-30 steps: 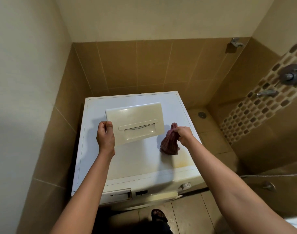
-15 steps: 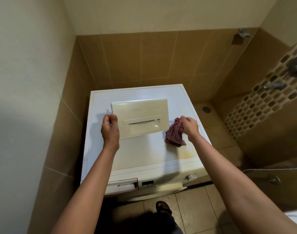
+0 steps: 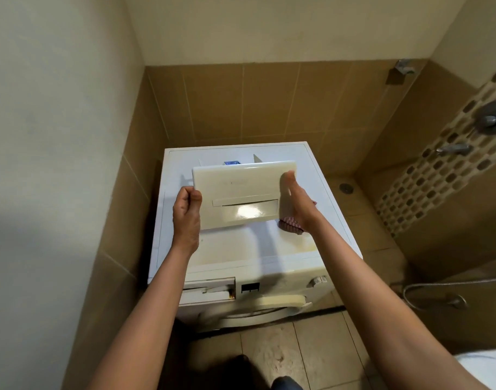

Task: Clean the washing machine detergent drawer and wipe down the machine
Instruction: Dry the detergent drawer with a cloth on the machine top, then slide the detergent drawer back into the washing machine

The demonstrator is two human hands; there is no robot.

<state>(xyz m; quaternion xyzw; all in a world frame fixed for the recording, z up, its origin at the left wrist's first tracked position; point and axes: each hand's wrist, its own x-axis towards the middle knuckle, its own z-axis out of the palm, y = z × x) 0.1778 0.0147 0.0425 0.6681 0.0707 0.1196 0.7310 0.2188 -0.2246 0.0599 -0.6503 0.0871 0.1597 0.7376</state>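
Cream plastic detergent drawer (image 3: pixel 241 192) held above the washing machine (image 3: pixel 241 249) top. The left hand (image 3: pixel 186 212) grips its left edge, and the right hand (image 3: pixel 296 204) clasps the right end, thumb in front. I'd keep it level and both hands firm. The cloth (image 3: pixel 290 224) lies just beneath.

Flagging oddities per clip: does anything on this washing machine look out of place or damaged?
The detergent drawer is out of its slot, held by the left hand and right hand above the machine top. The slot has a brownish mark at its lower right corner, and the top is stained yellowish near the front.
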